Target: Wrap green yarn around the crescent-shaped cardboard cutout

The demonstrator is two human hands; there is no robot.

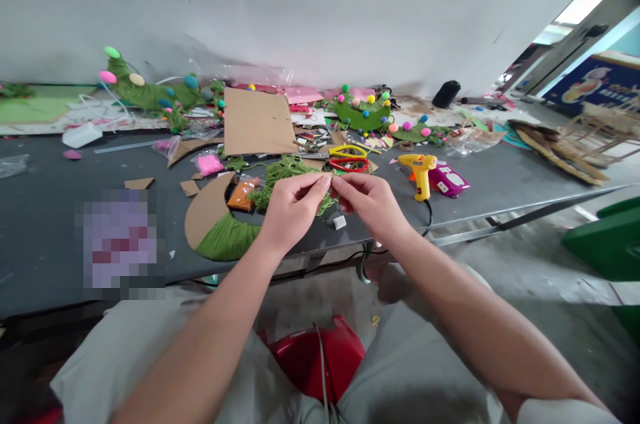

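My left hand and my right hand meet over the table's front edge, thumbs and forefingers pinched together. Whatever lies between the fingertips is too small to make out. Just behind them is a heap of green yarn. To the left lies a cardboard crescent, its lower part wrapped in green yarn. A small white cube sits below the fingers. Scissors with red and yellow handles rest behind my right hand, and a yellow glue gun stands to its right.
Finished green crescents with coloured pompoms line the back by the wall. A cardboard sheet leans amid scraps. A purple packet lies beside the glue gun, an orange bag near the crescent. A red stool is below.
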